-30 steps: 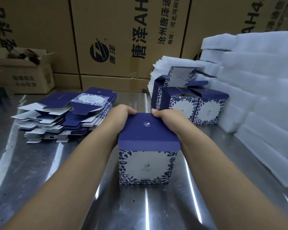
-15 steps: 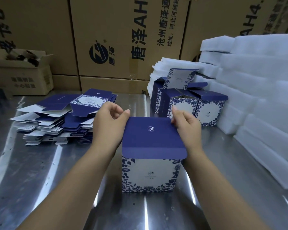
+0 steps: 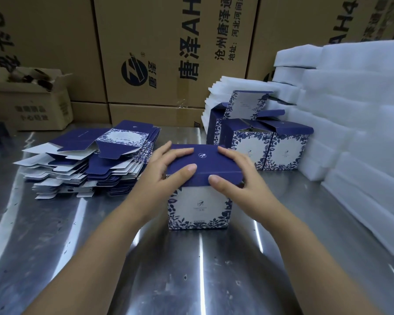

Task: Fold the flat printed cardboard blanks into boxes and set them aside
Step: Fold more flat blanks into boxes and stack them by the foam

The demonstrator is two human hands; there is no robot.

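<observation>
Where: box [image 3: 199, 201] upright on desk [image 3: 191, 269] | left hand [image 3: 166, 169] and right hand [image 3: 234, 176] lie spread on its blue lid [image 3: 203, 160], thumbs at front flap [image 3: 203, 179] | best: press evenly, tuck flap inside front wall, corners uncrushed.

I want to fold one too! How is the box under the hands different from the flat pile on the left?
The box stands upright, folded up; the pile lies flat, unfolded. The left hand and right hand press on the box; nothing touches the pile. The box is one; the pile holds many blanks. Both are dark blue with white, leafy print.
</observation>
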